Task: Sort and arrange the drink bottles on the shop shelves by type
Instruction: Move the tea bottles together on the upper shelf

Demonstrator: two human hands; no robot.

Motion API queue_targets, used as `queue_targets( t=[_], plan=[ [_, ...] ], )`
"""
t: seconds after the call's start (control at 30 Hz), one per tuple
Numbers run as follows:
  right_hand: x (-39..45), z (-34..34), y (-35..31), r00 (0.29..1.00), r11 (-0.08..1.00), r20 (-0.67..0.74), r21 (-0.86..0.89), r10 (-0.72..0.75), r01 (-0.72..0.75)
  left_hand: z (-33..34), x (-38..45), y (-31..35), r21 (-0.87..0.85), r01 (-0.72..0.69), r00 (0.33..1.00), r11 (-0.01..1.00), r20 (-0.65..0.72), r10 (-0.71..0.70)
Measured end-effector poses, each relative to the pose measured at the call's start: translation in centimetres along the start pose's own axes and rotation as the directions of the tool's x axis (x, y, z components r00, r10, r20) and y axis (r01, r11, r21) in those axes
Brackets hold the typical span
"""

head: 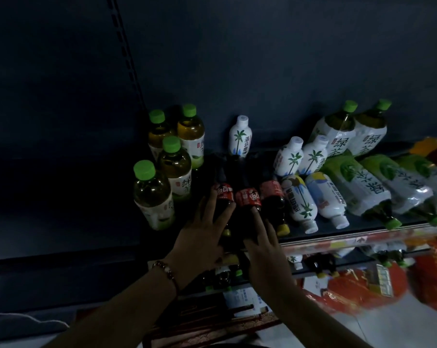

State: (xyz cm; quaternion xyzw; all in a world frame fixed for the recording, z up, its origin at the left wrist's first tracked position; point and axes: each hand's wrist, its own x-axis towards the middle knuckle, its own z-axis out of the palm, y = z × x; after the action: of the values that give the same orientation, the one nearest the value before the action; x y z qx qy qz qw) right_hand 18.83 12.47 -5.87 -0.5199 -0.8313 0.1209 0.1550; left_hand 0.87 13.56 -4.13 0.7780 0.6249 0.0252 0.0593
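Observation:
Three dark cola bottles with red labels lie side by side on the shelf (pixel 350 228), caps toward me. My left hand (pixel 202 234) rests with spread fingers on the left cola bottle (pixel 222 194). My right hand (pixel 262 247) lies on the middle cola bottle (pixel 247 197), fingers fairly straight. The right cola bottle (pixel 272 197) is untouched. Several green-capped tea bottles (pixel 174 167) stand upright at the left. White coconut drink bottles (pixel 240 138) stand at the back and others (pixel 300 199) lie to the right.
Large green tea bottles (pixel 363 187) lie at the right of the shelf, two more (pixel 338 131) lean behind them. A lower shelf (pixel 312 262) holds more bottles. Red and orange packages (pixel 363 287) sit below right. A dark back panel stands behind.

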Motion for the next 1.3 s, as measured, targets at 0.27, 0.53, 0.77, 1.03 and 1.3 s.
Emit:
queue_targets(
  t=[0.27,0.53,0.77,1.03,1.3],
  plan=[
    [0.9,-2.6,2.0,0.999,0.997,-0.036,0.081,0.020,-0.017,-0.4,0.5,1.5,-0.040,0.017,1.000,0.999,-0.018,-0.018],
    [4.3,-14.6,-0.7,0.980,0.941,-0.177,0.336,0.093,-0.029,-1.1,-0.7,1.3,-0.196,-0.106,0.963,0.975,-0.263,0.052],
    [13.0,-17.0,-0.7,0.965,0.951,-0.262,0.291,-0.029,0.107,-6.0,-2.3,2.2,-0.315,-0.027,0.894,0.949,-0.433,-0.118],
    [16.3,-15.0,-1.0,0.988,0.864,-0.151,0.490,-0.043,0.112,-11.2,-0.6,1.5,-0.302,-0.090,0.769,0.949,-0.627,-0.126],
    [14.7,-14.1,-0.8,0.970,0.820,-0.242,0.551,-0.024,0.157,-13.4,4.3,1.5,-0.124,0.055,0.763,0.991,-0.634,-0.122]
  ],
)
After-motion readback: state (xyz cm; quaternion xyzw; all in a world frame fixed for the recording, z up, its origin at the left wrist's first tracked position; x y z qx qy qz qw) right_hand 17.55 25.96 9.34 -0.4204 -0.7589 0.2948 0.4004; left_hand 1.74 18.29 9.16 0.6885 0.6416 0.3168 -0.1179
